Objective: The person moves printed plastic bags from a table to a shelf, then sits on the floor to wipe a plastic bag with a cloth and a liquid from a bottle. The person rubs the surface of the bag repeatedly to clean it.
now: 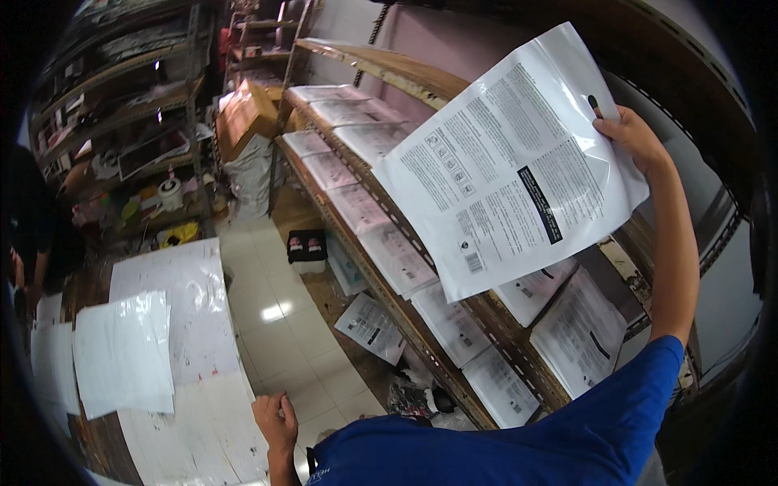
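My right hand (pixel 634 138) grips a large white plastic bag (pixel 494 170) by its upper right corner, next to the cut-out handle hole. Dense black print covers the side of the bag that shows. It hangs tilted in front of the shelves, hiding part of them. Low in the view, my left hand (pixel 275 419) is beside the edge of a table, its fingers curled in with nothing visible in them. Stacks of similar printed bags (pixel 466 324) lie on the slanted shelf rack (pixel 389 267) below the held one.
White sheets (pixel 126 352) lie on the table (pixel 190 441) at left. A tiled floor (pixel 284 344) runs between table and rack. A cardboard box (pixel 245 113) stands at the back, near cluttered shelves (pixel 121 105). Another person (pixel 36 219) is at the far left.
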Available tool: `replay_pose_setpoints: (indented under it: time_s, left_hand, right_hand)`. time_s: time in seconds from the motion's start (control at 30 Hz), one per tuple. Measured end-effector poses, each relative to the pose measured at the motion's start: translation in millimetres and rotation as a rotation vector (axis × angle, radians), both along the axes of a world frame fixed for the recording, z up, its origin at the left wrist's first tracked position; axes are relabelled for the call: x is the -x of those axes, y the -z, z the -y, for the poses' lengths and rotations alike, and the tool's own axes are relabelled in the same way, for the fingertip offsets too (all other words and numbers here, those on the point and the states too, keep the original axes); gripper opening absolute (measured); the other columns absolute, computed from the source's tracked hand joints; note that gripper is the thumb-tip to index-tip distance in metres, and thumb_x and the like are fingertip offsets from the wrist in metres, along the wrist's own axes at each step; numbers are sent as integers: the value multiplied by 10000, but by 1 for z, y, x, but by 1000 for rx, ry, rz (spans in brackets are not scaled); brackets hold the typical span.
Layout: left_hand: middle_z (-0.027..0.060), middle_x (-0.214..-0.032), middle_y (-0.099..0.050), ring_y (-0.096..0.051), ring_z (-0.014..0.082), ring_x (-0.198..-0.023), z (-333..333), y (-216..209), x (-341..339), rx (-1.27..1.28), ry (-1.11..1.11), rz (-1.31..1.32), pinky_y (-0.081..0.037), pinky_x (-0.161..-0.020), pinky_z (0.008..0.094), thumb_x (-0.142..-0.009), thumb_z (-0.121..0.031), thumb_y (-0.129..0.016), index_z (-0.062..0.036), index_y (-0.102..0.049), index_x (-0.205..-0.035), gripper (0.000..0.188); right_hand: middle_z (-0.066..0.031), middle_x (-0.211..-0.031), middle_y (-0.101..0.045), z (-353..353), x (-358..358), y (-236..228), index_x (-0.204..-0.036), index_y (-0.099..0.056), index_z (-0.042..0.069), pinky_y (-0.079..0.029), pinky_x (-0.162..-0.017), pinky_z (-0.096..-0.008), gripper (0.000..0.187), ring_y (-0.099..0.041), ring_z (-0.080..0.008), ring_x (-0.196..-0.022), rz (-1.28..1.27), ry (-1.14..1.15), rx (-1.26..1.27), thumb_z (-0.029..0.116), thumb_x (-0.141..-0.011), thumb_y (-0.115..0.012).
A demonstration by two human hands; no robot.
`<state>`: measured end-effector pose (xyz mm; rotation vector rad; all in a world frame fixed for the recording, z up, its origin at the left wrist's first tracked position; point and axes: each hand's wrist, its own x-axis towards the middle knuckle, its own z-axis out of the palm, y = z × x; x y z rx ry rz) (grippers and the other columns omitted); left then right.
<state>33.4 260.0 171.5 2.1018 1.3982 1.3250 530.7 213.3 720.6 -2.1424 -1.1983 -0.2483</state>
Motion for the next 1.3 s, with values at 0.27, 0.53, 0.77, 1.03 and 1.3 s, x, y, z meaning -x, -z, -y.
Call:
replay_pose_setpoints:
  time_s: [0.27,0.53,0.77,1.03,1.3]
  left_hand:
    - [109,-712,-509,-483,287,-693,-15,3,-32,-36,107,-42,-361,-672,393,-817,-25,-637,-18,-668,-865,58]
    - [137,-752,-577,-536,325,-732,-32,-5,-56,-16,246,-111,-402,-704,436,-875,-93,-609,-33,-672,-900,92]
    - [136,-738,-568,-530,341,-724,-43,-4,-80,-38,313,-147,-397,-692,447,-911,-120,-582,-42,-661,-894,112]
    - [139,-732,-562,-520,329,-704,-50,6,-123,-34,446,-141,-413,-687,440,-909,-122,-583,-42,-665,-899,115]
    - [153,-758,-584,-539,336,-715,-39,8,-174,26,587,-115,-439,-637,447,-897,-98,-589,-50,-679,-942,112]
  right_hand:
    - [-158,-1044,-674,73,-43,-31,-1221,-596,-12,-462,-916,-337,493,-642,-205,-934,125,295,-8,259,-819,-687]
    - [-199,-1125,-668,128,-84,-24,-1309,-557,-18,-429,-978,-337,571,-649,-249,-997,170,506,45,240,-812,-673]
    - [-214,-1222,-632,170,-101,-23,-1346,-522,-27,-410,-1035,-337,617,-624,-275,-1104,166,574,107,203,-793,-666]
    - [-269,-1280,-562,252,-142,-36,-1272,-555,-62,-436,-1013,-390,499,-566,-356,-1176,490,749,432,131,-814,-604]
    - [-284,-1204,-584,309,-170,-36,-1202,-593,-48,-453,-985,-430,421,-563,-395,-1157,455,942,536,25,-788,-556]
